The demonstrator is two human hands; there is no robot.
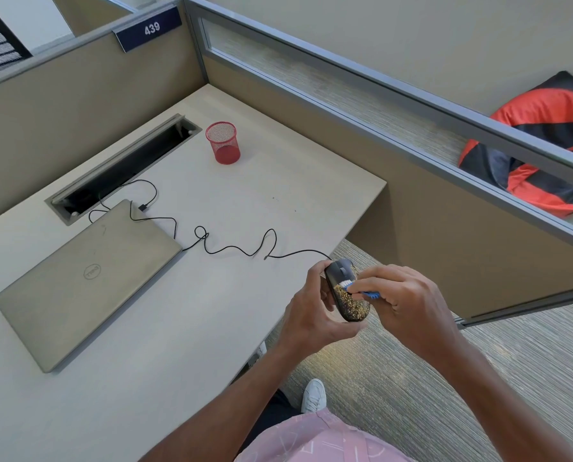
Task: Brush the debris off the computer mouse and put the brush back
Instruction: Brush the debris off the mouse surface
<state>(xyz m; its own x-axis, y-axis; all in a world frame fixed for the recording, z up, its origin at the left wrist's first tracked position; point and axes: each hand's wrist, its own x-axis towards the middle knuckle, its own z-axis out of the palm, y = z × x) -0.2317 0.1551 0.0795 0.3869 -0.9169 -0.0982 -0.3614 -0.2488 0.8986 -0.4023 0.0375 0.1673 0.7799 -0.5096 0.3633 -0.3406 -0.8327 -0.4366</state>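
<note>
Cubicle desk (211, 201): left hand (311, 315) wraps the black mouse (345, 291) just past the desk's right edge, gold debris (351, 300) on it. Right hand (408, 301) pinches a blue brush (366, 292), bristles touching. Red cup (223, 143) sits near the back corner.

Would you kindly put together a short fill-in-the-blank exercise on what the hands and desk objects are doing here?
1. The left hand holds the black corded computer mouse, whose rear half is covered in ____ debris.
2. The right hand presses a small ____-handled brush to the mouse.
3. The grey Dell laptop on the pale desk has its lid ____.
4. The red mesh cup stands ____.

Missing words: yellowish; blue; closed; upright
</note>
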